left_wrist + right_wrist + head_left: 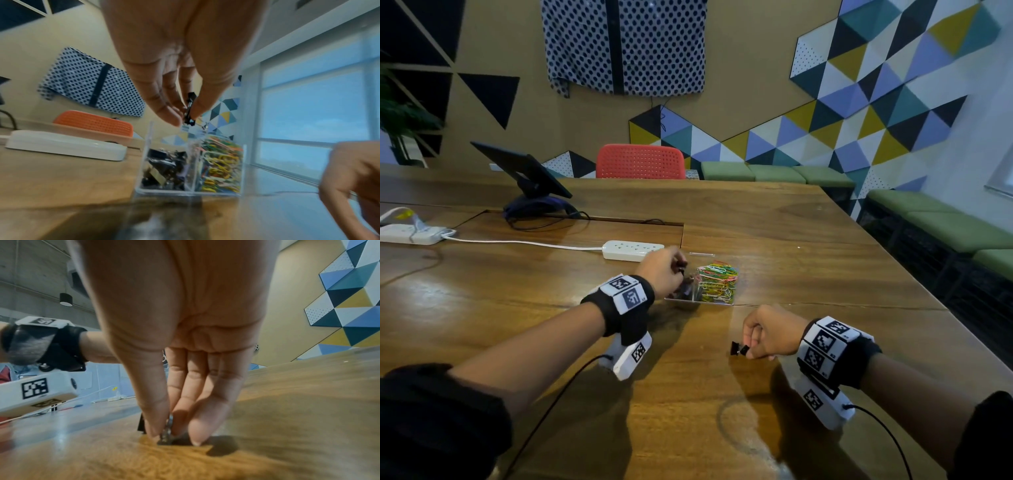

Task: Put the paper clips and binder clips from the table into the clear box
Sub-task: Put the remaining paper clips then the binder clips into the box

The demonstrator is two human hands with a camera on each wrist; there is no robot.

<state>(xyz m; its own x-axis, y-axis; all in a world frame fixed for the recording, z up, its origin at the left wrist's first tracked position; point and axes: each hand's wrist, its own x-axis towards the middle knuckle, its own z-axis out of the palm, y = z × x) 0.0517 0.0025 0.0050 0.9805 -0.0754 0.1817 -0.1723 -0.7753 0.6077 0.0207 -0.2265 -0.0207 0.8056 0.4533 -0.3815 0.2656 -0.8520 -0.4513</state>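
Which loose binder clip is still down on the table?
The binder clip pinched by the right hand; it touches the table. The other binder clip hangs over the clear box.

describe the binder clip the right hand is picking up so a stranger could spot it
On the wooden table, look nearer the person than the clear box. The black binder clip lies on the wood, pinched by the right hand; the other visible clips are in the box or the left hand.

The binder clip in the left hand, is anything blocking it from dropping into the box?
Nothing visible does. The left hand pinches the black binder clip just above the clear box, whose top is open. The compartment under it already holds binder clips but isn't full.
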